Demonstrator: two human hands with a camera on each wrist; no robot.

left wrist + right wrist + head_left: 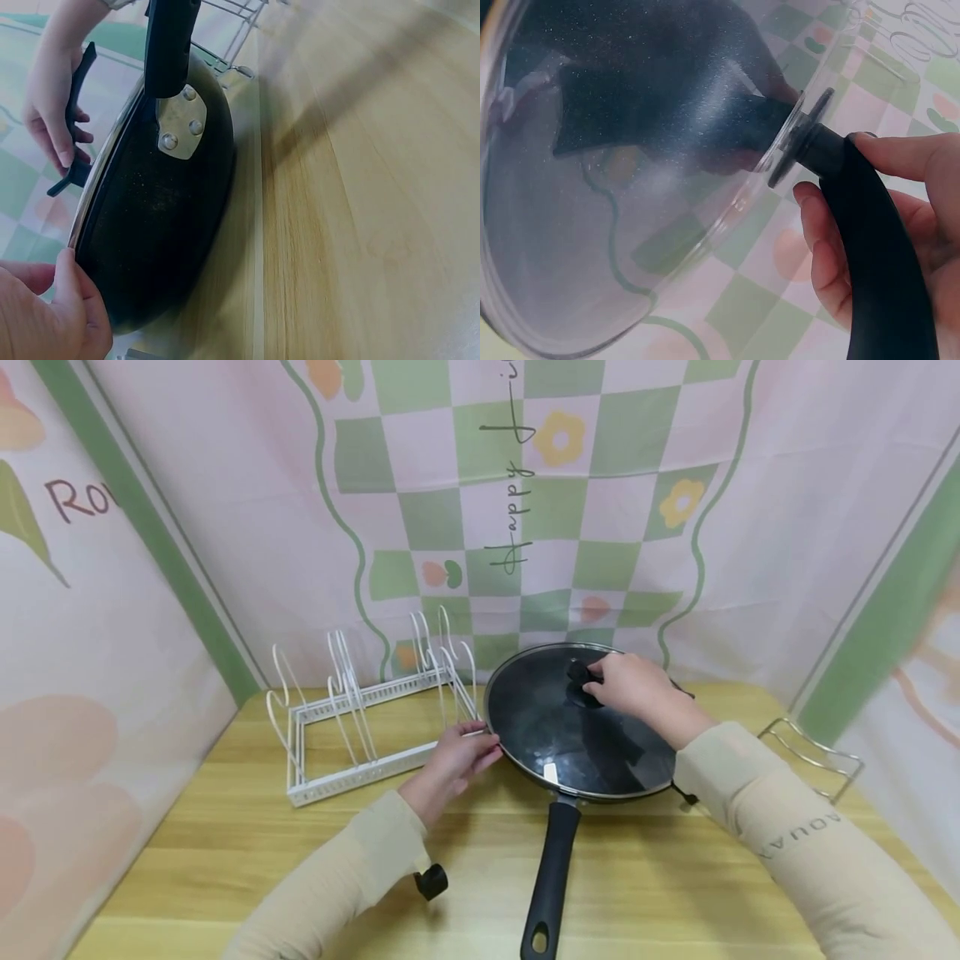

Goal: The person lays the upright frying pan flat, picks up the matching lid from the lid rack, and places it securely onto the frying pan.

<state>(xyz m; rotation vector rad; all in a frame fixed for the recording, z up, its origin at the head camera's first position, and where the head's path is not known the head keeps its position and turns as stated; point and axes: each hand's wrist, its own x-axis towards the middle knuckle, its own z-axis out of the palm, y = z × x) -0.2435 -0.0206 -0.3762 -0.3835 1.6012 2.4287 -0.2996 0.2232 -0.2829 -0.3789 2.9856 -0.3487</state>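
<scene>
A black frying pan (154, 232) sits on the wooden table, its long black handle (551, 877) toward me. Over it lies a round glass lid (532, 727) with a metal rim. My right hand (637, 689) grips the lid's curved black handle (885, 262), thumb on one side and fingers on the other. At the left edge, my left hand (453, 764) touches the rim with its fingertips, as the left wrist view also shows. Whether the lid rests fully on the pan cannot be told.
To the left stands a white rack (345, 778) with several upright loops, close to my left hand. A silver wire stand (817, 747) is at the table's right end, partly behind my right sleeve. Patterned cloth (480, 518) hangs behind the table (472, 868).
</scene>
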